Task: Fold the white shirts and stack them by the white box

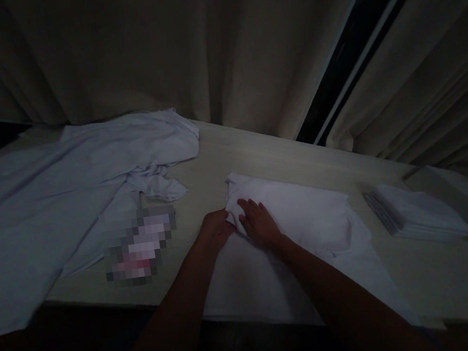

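A partly folded white cloth (pixel 299 207) lies on the pale table in front of me, its thicker folded part at the back and a single flat layer towards me. At the cloth's left edge, my left hand (pixel 217 230) is closed, fingers pinching the fold. My right hand (pixel 260 222) rests on top just beside it, fingers spread and palm down. Part of the cloth's front layer is hidden under my forearms. The room is dim, so fine details of the fabric do not show.
A large white garment (pixel 65 187) is spread across the table's left side. Between it and my left arm lies a pixelated object (pixel 141 243). At the right stands a stack of folded white cloths (pixel 417 213) by a flat grey sheet (pixel 459 196). Beige curtains (pixel 146 48) hang behind the table.
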A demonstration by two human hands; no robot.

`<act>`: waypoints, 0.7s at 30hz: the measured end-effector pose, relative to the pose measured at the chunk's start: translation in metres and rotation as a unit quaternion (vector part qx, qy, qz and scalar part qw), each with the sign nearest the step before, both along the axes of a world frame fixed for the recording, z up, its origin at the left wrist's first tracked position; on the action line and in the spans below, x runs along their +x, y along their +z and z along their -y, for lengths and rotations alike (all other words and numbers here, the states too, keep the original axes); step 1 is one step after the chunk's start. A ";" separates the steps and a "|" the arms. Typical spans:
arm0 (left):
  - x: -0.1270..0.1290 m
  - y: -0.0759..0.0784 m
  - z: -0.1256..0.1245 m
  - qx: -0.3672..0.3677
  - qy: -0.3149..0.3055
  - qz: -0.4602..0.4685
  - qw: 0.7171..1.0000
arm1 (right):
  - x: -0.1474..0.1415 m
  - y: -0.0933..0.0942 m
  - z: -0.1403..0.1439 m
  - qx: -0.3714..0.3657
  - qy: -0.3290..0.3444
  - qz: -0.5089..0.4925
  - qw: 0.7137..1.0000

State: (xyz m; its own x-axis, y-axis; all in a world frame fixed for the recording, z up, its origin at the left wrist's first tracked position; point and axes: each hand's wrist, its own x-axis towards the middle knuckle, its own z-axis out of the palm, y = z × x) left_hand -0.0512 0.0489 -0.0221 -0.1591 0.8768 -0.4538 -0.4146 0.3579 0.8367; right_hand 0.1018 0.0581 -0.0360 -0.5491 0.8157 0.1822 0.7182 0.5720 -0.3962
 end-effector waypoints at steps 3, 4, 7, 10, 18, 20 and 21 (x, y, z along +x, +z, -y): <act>0.000 0.005 0.005 0.016 0.014 -0.060 0.998 | -0.001 0.002 0.000 0.000 -0.008 -0.025 1.000; -0.001 0.006 0.006 0.023 0.025 -0.089 0.995 | -0.001 0.001 0.000 0.001 -0.010 -0.033 0.999; -0.004 0.010 0.011 0.043 0.065 -0.182 0.980 | 0.000 0.000 -0.001 0.001 -0.021 -0.048 0.999; -0.008 0.012 0.011 0.047 0.083 -0.242 0.966 | 0.000 -0.002 -0.002 -0.003 -0.026 -0.048 0.998; -0.003 -0.001 0.002 0.019 0.074 -0.237 0.968 | 0.000 0.001 -0.001 0.004 -0.020 -0.040 0.999; 0.000 -0.004 0.001 0.006 0.067 -0.201 0.977 | 0.001 0.001 0.000 0.005 -0.015 -0.040 0.999; 0.001 -0.005 0.001 0.000 0.061 -0.180 0.982 | 0.001 0.002 0.000 0.007 -0.013 -0.041 0.999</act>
